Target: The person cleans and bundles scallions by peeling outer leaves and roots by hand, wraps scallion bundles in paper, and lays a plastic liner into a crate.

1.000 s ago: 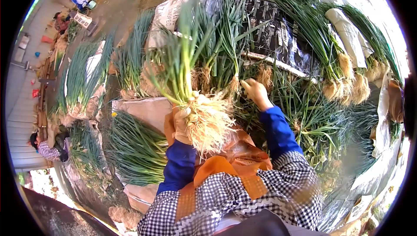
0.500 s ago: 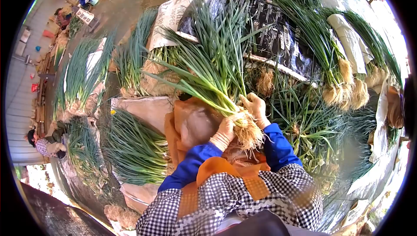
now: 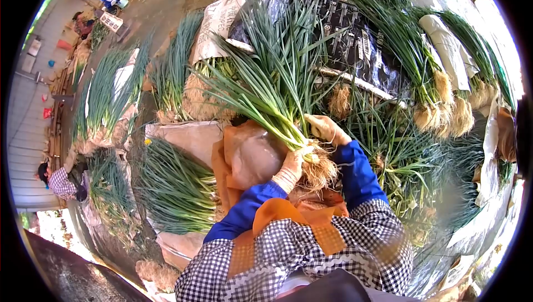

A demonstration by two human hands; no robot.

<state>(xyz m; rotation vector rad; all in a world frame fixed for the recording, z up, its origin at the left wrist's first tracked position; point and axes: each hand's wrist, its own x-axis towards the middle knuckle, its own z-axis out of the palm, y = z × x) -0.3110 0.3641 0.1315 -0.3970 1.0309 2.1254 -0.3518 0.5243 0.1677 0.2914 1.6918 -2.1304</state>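
A bunch of green onions [image 3: 288, 127] is in front of my chest, its leaves fanning up and left and its pale, tangled roots [image 3: 320, 172] at lower right. Wrapped round the stems just above the roots is my left hand [image 3: 290, 170], gloved. My right hand [image 3: 328, 130], also gloved, is closed at the right side of the stems, thumb and fingers pressed together; what it pinches there is too small to make out. An orange apron [image 3: 222, 163] lies across my lap below the bunch.
Green onions [image 3: 175, 191] lie on a pale sack [image 3: 186, 135] at left. A black printed sack [image 3: 361, 46] and a white sack [image 3: 219, 21] are ahead. More rooted bunches [image 3: 436, 110] lie at right. People sit at far left, one in checked sleeves [image 3: 61, 184].
The large rooty bunch in my left hand a second ago is now a smaller-looking one, leaning left. My right hand has come in from the right to its stems.
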